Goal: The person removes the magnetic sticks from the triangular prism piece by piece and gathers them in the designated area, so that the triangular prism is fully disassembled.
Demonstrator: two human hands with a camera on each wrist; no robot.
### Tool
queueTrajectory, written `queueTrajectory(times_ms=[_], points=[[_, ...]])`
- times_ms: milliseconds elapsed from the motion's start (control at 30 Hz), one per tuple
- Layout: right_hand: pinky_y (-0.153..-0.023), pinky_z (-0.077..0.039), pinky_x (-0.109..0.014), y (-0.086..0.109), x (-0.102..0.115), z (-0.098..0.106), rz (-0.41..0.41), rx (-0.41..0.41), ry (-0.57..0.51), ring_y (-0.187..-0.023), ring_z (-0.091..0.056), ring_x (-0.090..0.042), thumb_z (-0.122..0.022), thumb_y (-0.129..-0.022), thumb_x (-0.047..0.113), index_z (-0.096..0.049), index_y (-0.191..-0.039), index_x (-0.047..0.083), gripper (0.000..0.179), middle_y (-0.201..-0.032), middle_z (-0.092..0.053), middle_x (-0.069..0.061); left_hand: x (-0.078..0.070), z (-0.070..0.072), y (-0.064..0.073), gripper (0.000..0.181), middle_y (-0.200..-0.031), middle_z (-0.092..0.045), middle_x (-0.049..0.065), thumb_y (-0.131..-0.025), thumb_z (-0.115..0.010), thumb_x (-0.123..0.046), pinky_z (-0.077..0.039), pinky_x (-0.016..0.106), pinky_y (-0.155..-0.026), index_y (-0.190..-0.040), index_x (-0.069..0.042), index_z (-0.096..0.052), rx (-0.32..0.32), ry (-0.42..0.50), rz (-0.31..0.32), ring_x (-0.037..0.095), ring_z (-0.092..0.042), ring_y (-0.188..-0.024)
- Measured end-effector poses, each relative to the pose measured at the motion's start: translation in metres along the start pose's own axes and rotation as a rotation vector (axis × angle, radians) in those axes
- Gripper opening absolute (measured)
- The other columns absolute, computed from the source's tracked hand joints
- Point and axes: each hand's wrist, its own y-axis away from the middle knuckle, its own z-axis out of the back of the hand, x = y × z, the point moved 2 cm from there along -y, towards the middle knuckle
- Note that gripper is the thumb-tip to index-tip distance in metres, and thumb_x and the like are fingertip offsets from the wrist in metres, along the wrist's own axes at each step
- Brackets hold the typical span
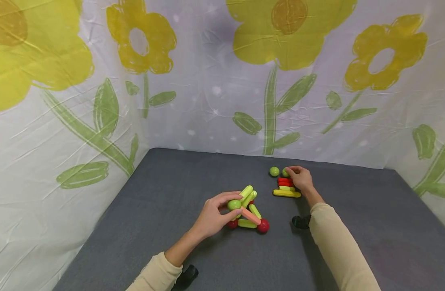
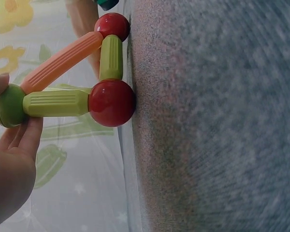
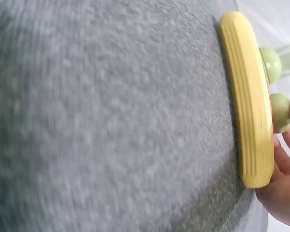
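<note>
My left hand pinches a green ball at the top of a frame of rods and balls. In the left wrist view, a light green rod and an orange rod slant from that ball to two red balls on the table. Another short green rod joins those red balls. Two more light green rods stick out beside the left fingertips. Farther back, my right hand has thumb and fingers around a second green ball, beyond a curved yellow rod.
A loose green ball lies left of the right fingertips. Red rods, a light green rod and the yellow rod lie in a row nearby. A flower-printed curtain rises behind the dark grey table.
</note>
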Motion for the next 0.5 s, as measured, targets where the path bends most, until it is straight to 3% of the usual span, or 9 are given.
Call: queueTrajectory(times_ms=[200,400,500], points=[[-0.089,-0.044,-0.047,0.0,0.0,-0.004,-0.005,-0.02,0.047,-0.112,-0.049,-0.039,-0.052,-0.099,0.033,-0.052,-0.131,-0.003,0.048,-0.129,-0.051,-0.025,-0.005,-0.001,0.0,0.033,-0.128,-0.057,0.011,-0.084,-0.072,-0.003,-0.049,0.032,-0.088,-0.116,0.0,-0.065,0.0,-0.014,0.017,0.024,-0.056,-0.114],[-0.092,-0.043,-0.046,-0.001,0.0,-0.006,-0.024,-0.043,0.061,-0.112,-0.05,-0.037,-0.051,-0.099,0.037,-0.052,-0.132,0.0,0.049,-0.128,-0.052,-0.023,-0.033,0.002,0.002,0.03,-0.126,-0.058,0.018,-0.084,-0.07,0.001,-0.05,0.032,-0.088,-0.114,0.006,-0.064,0.011,-0.024,0.011,0.028,-0.057,-0.112],[-0.095,-0.041,-0.048,0.0,0.001,-0.006,-0.038,-0.045,0.046,-0.115,-0.047,-0.038,-0.047,-0.1,0.04,-0.049,-0.135,0.0,0.053,-0.131,-0.05,-0.023,-0.036,0.003,0.002,0.03,-0.126,-0.058,0.018,-0.084,-0.07,0.002,-0.05,0.032,-0.088,-0.114,0.007,-0.064,0.012,-0.02,0.01,0.028,-0.057,-0.113]])
